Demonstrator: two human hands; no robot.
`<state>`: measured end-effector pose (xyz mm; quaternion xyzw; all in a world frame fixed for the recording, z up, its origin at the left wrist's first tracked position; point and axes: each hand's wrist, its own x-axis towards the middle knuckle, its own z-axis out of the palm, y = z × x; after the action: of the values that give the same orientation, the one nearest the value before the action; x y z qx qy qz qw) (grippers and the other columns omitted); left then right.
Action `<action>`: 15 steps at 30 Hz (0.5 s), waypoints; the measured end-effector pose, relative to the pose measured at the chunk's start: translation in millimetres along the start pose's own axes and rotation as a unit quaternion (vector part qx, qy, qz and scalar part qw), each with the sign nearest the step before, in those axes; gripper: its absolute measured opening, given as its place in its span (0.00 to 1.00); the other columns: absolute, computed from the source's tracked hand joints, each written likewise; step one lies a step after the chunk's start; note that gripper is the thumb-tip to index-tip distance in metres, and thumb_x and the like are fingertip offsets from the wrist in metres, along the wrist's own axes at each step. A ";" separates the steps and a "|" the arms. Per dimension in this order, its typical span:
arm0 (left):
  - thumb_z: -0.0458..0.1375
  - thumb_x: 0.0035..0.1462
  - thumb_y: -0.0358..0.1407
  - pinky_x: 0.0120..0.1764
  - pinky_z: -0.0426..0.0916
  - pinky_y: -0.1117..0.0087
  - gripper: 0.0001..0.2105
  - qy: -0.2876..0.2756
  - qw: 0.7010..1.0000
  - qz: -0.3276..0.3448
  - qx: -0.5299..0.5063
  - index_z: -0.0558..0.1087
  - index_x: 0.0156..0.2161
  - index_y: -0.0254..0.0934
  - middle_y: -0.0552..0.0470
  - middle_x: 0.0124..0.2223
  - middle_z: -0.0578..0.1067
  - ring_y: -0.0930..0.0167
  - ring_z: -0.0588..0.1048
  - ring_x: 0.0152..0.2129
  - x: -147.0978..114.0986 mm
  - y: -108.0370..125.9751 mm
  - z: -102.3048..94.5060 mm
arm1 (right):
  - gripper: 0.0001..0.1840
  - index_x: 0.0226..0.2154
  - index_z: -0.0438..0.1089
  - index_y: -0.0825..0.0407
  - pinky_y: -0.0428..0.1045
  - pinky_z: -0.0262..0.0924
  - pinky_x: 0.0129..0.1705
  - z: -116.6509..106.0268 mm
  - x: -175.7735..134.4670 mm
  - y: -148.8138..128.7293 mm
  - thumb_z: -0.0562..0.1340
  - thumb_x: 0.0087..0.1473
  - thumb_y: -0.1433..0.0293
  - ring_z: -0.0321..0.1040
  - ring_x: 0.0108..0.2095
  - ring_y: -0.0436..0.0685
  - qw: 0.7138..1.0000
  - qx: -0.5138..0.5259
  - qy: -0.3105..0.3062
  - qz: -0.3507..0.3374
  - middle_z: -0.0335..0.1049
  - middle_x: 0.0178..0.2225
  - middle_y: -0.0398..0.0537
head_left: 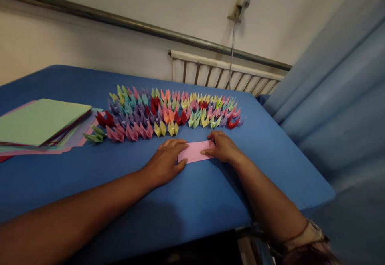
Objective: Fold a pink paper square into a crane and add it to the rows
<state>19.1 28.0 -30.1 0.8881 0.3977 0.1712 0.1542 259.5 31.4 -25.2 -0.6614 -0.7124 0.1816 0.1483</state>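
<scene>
A pink paper (197,151), folded into a narrow rectangle, lies flat near the middle of the blue surface. At its left end my left hand (167,160) grips it, thumb by the lower edge and fingers by the upper edge. My right hand (224,148) holds the opposite end, its thumb resting on top of the paper and its fingertips at the upper right corner. Just beyond both hands stand rows of folded paper cranes (168,116) in many colours. The ends of the pink paper are partly hidden by my fingers.
A stack of coloured paper sheets (45,122) lies at the left, pale green on top. The blue padded table (126,201) reaches back to the wall, near a radiator (216,66) and a metal rail (129,23). A blue curtain (337,76) hangs at the right.
</scene>
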 end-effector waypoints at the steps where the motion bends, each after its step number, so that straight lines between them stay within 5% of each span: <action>1: 0.55 0.58 0.37 0.60 0.58 0.54 0.22 0.001 1.000 -0.002 0.000 0.68 0.57 0.33 0.41 0.59 0.69 0.58 0.65 0.57 0.1 -0.6 0.6 | 0.31 0.45 0.69 0.53 0.53 0.59 0.47 -0.2 0.1 0.0 0.72 0.41 0.54 0.66 0.44 0.60 1.000 -0.003 -0.001 0.001 0.69 0.43 0.53; 8: 0.56 0.57 0.38 0.62 0.57 0.52 0.24 0.012 0.999 -0.027 -0.026 0.66 0.59 0.34 0.40 0.62 0.67 0.57 0.63 0.60 -0.2 -1.3 2.2 | 0.23 0.36 0.68 0.52 0.50 0.57 0.37 1.8 -5.4 4.0 0.72 0.40 0.59 0.64 0.36 0.56 1.000 0.015 0.020 0.002 0.68 0.36 0.47; 11: 0.59 0.54 0.39 0.63 0.54 0.49 0.31 0.035 0.993 -0.066 -0.088 0.61 0.62 0.34 0.38 0.65 0.63 0.55 0.60 0.62 0.2 0.2 1.2 | 0.13 0.31 0.65 0.50 0.46 0.52 0.28 5.4 -9.0 9.0 0.68 0.45 0.64 0.58 0.25 0.50 0.987 0.162 -0.004 0.013 0.64 0.25 0.38; 15: 0.63 0.51 0.42 0.60 0.60 0.51 0.38 0.113 0.937 -0.140 -0.301 0.54 0.65 0.36 0.37 0.66 0.60 0.57 0.66 0.59 1.7 6.2 -0.6 | 0.19 0.26 0.61 0.50 0.45 0.50 0.25 4.9 -14.1 10.9 0.70 0.41 0.59 0.54 0.22 0.47 0.911 0.411 -0.009 -0.001 0.59 0.22 0.35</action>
<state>23.9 25.5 -26.8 0.7103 0.4627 0.3590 0.3905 268.0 17.8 -34.1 -0.5395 -0.5766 0.4642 0.4012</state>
